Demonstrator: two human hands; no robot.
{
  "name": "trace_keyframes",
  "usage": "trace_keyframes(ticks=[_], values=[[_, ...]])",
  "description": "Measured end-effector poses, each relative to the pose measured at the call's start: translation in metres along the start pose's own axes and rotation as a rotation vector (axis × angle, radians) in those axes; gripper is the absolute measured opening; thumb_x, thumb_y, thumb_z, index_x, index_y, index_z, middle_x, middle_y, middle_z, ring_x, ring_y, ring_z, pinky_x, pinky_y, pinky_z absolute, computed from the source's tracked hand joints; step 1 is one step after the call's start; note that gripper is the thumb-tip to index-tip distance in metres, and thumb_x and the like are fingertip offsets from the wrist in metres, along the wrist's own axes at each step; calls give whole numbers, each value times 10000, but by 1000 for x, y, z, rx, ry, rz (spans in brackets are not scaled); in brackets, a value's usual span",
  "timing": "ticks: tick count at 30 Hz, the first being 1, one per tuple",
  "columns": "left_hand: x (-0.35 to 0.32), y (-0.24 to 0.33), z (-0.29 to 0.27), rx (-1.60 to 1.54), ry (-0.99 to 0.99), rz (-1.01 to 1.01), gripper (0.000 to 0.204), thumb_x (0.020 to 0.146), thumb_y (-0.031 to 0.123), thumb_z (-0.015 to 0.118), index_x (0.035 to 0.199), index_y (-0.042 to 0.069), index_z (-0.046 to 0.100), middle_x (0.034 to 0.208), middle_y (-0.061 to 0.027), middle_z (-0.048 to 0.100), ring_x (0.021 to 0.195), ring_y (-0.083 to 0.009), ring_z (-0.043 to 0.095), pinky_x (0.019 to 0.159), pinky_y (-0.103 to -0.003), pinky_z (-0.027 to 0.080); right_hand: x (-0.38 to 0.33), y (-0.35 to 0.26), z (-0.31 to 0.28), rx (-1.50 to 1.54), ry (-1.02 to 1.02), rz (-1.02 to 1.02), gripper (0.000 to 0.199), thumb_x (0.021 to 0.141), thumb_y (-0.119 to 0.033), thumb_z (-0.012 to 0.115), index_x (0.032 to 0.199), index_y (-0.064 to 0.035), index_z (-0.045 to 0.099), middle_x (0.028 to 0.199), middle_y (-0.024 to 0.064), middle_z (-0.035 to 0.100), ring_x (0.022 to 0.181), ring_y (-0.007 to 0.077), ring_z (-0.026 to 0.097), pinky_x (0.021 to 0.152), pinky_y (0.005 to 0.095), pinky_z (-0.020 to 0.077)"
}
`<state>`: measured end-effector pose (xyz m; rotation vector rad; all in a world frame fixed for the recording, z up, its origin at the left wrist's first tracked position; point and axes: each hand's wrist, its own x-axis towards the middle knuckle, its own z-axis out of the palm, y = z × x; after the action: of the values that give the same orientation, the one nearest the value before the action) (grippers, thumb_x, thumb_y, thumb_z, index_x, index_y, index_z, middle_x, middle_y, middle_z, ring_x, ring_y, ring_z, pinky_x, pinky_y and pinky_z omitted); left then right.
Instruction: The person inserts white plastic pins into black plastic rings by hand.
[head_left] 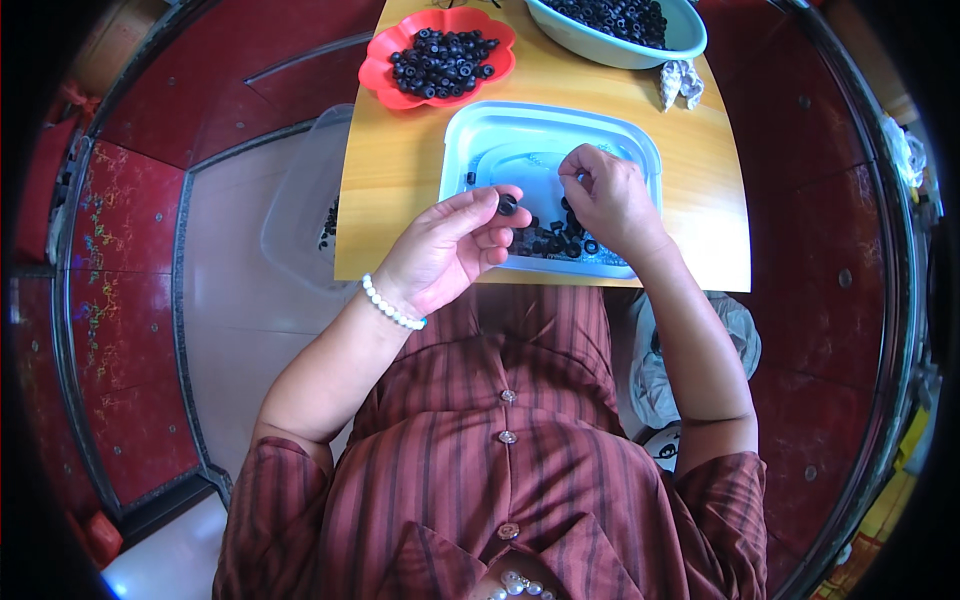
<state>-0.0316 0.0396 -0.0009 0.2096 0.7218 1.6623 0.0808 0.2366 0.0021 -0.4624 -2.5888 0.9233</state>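
Note:
Between thumb and fingers, my left hand [450,240] grips a small round black part [507,205] with a hollow middle, above the near left of a light blue tray [456,140]. Over the tray's right side, my right hand [615,200] is closed in a pinch with its back turned up. Whatever its fingertips hold, if anything, is hidden or too small to make out. Several loose black parts [565,240] lie along the tray's near side, below and between my hands. One more black piece [471,178] sits by the tray's left wall.
On the wooden table [705,200], a red scalloped bowl [376,74] heaped with black parts stands far left. A pale green basin [640,58] of black parts is far right, beside a crumpled grey-white cloth [682,85]. A clear bin [285,225] sits low at left.

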Motion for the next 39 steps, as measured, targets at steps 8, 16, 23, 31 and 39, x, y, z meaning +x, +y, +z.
trace_keyframes(ticks=[8,16,23,31,39], values=[[-19,7,-15,-49,106,130,253,928,64,507,1176,28,547,1052,-99,608,843,-112,609,766,-253,521,3,13,3,-144,15,-44,139,792,-133,569,824,-45,671,835,158,655,783,326,631,750,411,481],[-26,16,-25,-54,121,212,250,952,95,471,1187,30,525,1106,-135,600,942,-150,622,797,-273,538,26,-10,43,-344,-107,-80,152,806,-193,569,865,-96,671,874,111,651,852,267,622,800,400,412],[-28,11,-10,-92,90,162,288,917,27,514,1202,-1,531,1118,-121,600,1005,-168,615,874,-268,527,23,-14,44,-335,-83,-78,125,790,-94,525,823,-72,644,848,122,645,810,254,629,789,399,429],[-35,-1,2,63,32,220,244,927,94,532,1153,4,552,1038,-103,618,875,-149,646,786,-284,559,-22,-71,-14,854,-122,234,107,796,-37,675,883,12,638,797,51,658,735,79,604,681,237,500],[-42,-11,21,288,122,294,223,902,73,576,1100,-28,595,1018,-122,651,846,-187,664,775,-286,562,-35,-88,-21,700,-225,170,85,790,-48,696,832,6,647,780,34,656,760,77,610,707,240,499]])
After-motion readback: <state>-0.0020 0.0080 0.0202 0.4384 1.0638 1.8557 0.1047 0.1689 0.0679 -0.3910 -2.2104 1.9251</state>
